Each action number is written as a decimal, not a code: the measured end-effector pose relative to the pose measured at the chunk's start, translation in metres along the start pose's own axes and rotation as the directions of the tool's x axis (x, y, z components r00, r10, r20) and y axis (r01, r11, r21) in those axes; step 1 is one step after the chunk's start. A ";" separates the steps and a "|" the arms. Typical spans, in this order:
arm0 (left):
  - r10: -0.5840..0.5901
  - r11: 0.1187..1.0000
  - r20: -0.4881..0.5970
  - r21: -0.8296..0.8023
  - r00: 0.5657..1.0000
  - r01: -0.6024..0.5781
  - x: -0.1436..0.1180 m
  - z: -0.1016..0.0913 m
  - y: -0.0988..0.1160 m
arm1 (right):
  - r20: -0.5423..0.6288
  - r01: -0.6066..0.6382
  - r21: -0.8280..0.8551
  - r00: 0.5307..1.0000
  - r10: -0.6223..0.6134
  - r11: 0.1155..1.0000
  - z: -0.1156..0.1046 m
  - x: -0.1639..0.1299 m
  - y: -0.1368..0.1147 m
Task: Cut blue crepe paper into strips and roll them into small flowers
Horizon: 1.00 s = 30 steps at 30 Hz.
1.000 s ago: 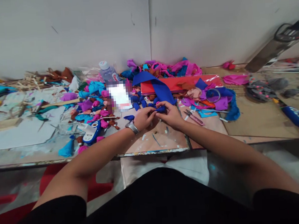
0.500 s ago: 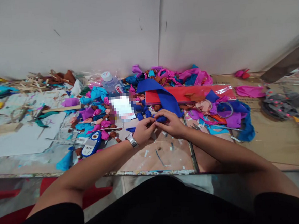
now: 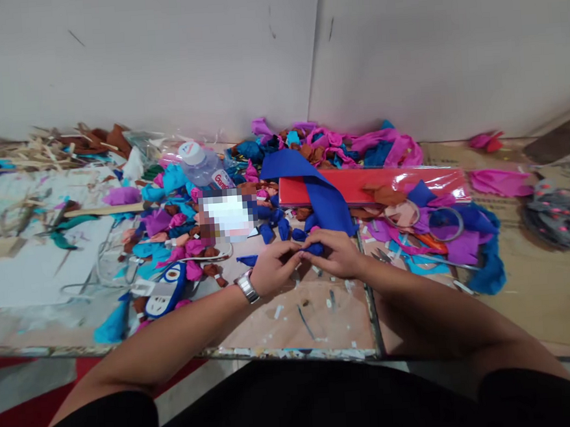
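My left hand and my right hand meet over the worktable, both pinching the near end of a long blue crepe paper strip. That end is rolled into a small blue wad between my fingertips. The strip runs away from me over a red paper pack. A silver watch is on my left wrist. Several small blue paper wads lie just beyond my hands.
Pink, purple, cyan and brown paper wads are heaped to the left, with a water bottle behind them. Snips, tape rings and paper scraps lie at right. A blue-white device sits at left.
The view has tilted and shifted, so the table sits lower in frame. My hands stay together on the blue strip end, working it slightly.
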<state>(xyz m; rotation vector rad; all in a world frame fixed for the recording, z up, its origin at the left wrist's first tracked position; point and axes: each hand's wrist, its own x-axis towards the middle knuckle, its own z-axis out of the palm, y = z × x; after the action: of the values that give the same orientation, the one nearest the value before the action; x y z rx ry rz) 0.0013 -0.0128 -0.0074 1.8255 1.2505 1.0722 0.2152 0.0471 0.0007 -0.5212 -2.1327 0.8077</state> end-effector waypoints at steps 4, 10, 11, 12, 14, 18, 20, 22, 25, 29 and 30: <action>0.022 1.000 0.022 0.013 1.000 -0.022 -0.001 -0.002 0.000 | -0.006 -0.029 0.002 1.000 0.029 1.000 0.000 0.001 -0.001; 0.091 0.993 0.030 0.073 0.995 -0.093 -0.004 -0.002 0.000 | -0.014 -0.069 0.004 0.997 0.069 0.998 -0.002 0.000 -0.006; 0.098 0.992 0.025 0.083 0.995 -0.100 -0.004 -0.001 0.000 | -0.012 -0.086 0.014 0.996 0.086 0.996 -0.002 0.000 -0.006; 0.101 0.990 0.024 0.091 0.995 -0.103 -0.005 -0.001 0.001 | -0.007 -0.108 0.029 0.994 0.108 0.994 -0.002 0.000 -0.006; 0.092 0.990 0.025 0.108 0.995 -0.094 -0.004 -0.001 0.002 | 0.006 -0.164 0.080 0.986 0.164 0.983 -0.001 0.000 -0.006; 0.056 0.990 0.044 0.125 0.997 -0.061 -0.002 -0.002 0.004 | 0.043 -0.344 0.250 0.938 0.345 0.905 0.004 -0.001 -0.004; 0.050 0.990 0.043 0.131 0.998 -0.055 -0.002 -0.002 0.004 | 0.076 -0.422 0.335 0.903 0.423 0.842 0.007 -0.003 -0.003; 0.038 0.991 0.027 0.125 0.999 -0.041 -0.002 -0.002 0.004 | 0.113 -0.463 0.399 0.882 0.458 0.792 0.009 -0.005 -0.002; 0.070 0.989 0.025 0.130 0.997 -0.072 -0.002 -0.001 0.005 | 0.130 -0.497 0.439 0.860 0.494 0.749 0.011 -0.007 -0.002; 0.117 0.985 0.043 0.122 0.992 -0.122 0.000 -0.002 0.009 | 0.186 -0.562 0.438 0.820 0.541 0.702 0.010 -0.008 -0.001; 0.130 0.984 0.047 0.118 0.990 -0.134 0.000 -0.002 0.010 | 0.196 -0.574 0.428 0.813 0.549 0.698 0.010 -0.008 -0.001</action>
<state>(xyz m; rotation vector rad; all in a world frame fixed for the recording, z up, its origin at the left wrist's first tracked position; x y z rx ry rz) 0.0031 -0.0156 0.0022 2.0357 1.2081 1.0457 0.2123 0.0380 -0.0080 -0.9127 -1.7183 1.6537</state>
